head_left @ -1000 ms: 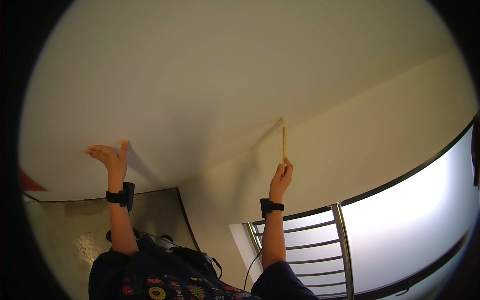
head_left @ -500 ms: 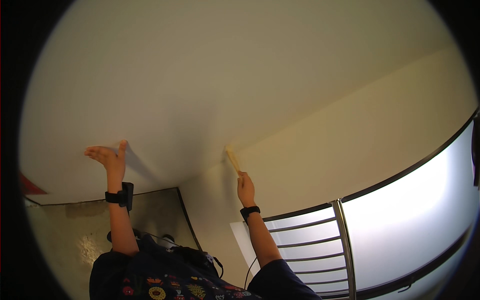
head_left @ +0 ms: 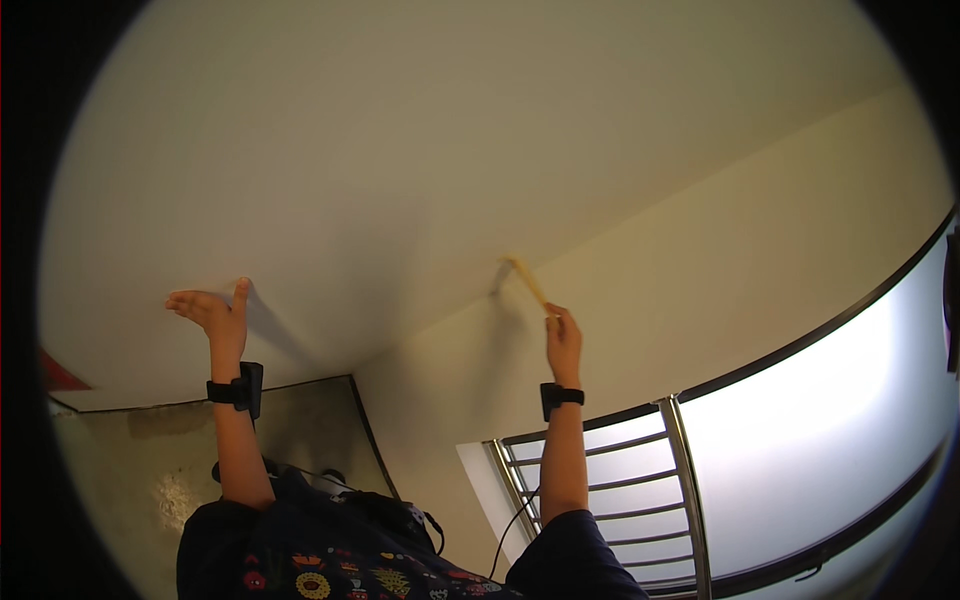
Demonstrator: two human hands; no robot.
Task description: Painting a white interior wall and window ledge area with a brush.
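Stick point(head_left: 527, 282) swung left — above rt grip point(head_left: 563, 340).

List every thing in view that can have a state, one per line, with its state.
left hand: raised, open, fingers spread, thumb up against the pale wall, holding nothing.
right hand: raised, closed on the yellow stick.
yellow stick: held at its lower end, tilted up and to the left, tip at the wall corner line.
left wristband: strapped on the wrist.
right wristband: strapped on the wrist.
metal railing: fixed before a bright window.

Two hands point(head_left: 215, 312), two wristbands point(head_left: 238, 390), one stick point(head_left: 528, 282).
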